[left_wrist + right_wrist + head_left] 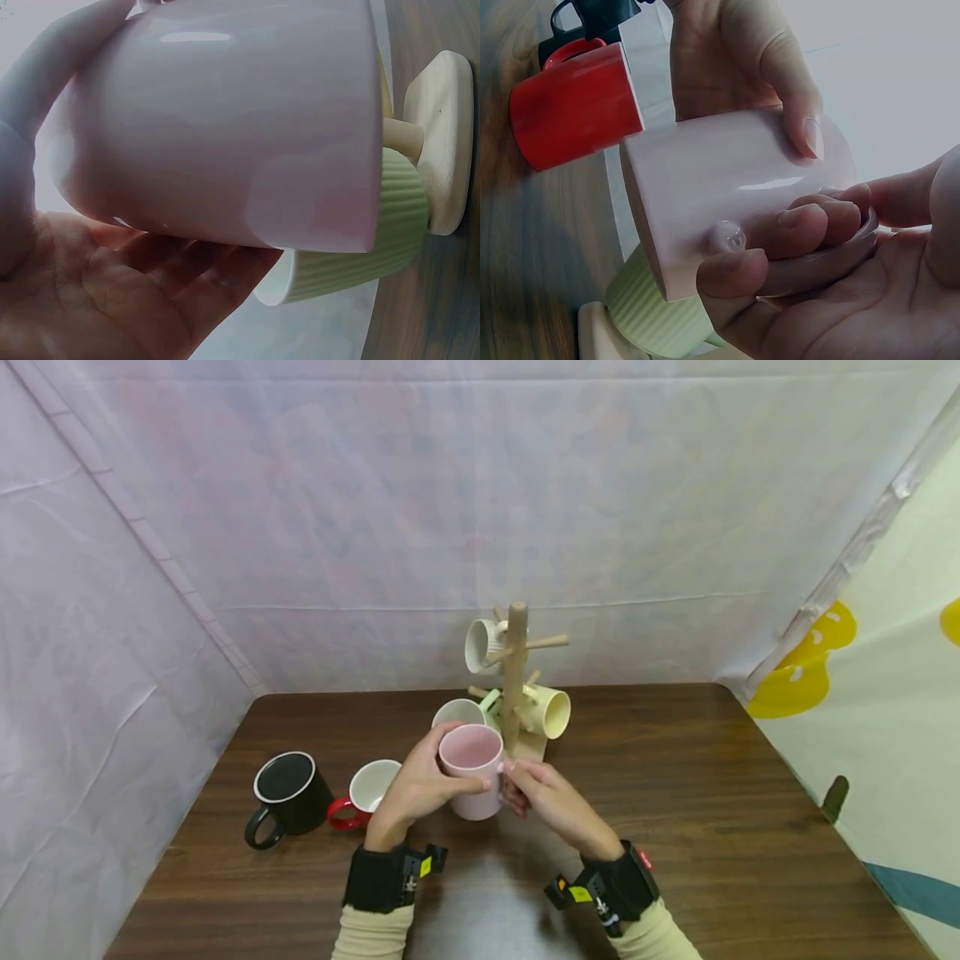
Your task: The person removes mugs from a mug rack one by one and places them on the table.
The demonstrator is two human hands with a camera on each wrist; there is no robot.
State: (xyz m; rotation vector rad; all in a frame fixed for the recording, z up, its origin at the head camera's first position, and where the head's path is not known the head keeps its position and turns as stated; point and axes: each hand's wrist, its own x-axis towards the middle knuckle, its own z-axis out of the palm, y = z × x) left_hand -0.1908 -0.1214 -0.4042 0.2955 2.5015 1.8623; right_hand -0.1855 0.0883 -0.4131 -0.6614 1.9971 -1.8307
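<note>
A pink mug [474, 793] is held upright above the table, in front of a wooden mug tree [516, 677]. My left hand [418, 781] grips it round its left side, thumb across the front and fingers behind. On the other side my right hand [551, 802] holds the handle [817, 266], its fingers curled through and about the loop. Behind the pink mug a ribbed green mug [360, 240] hangs from the tree by its handle. A yellow mug [546, 712] hangs low on the right, and a white mug [483, 646] hangs higher on the left.
A black mug [303, 806] stands on the table [675, 777] at the left, its handle toward the front. Between it and my left hand stands a red mug [577, 105] with a white inside, partly hidden by the hand. A pale cloth [450, 485] hangs behind the table.
</note>
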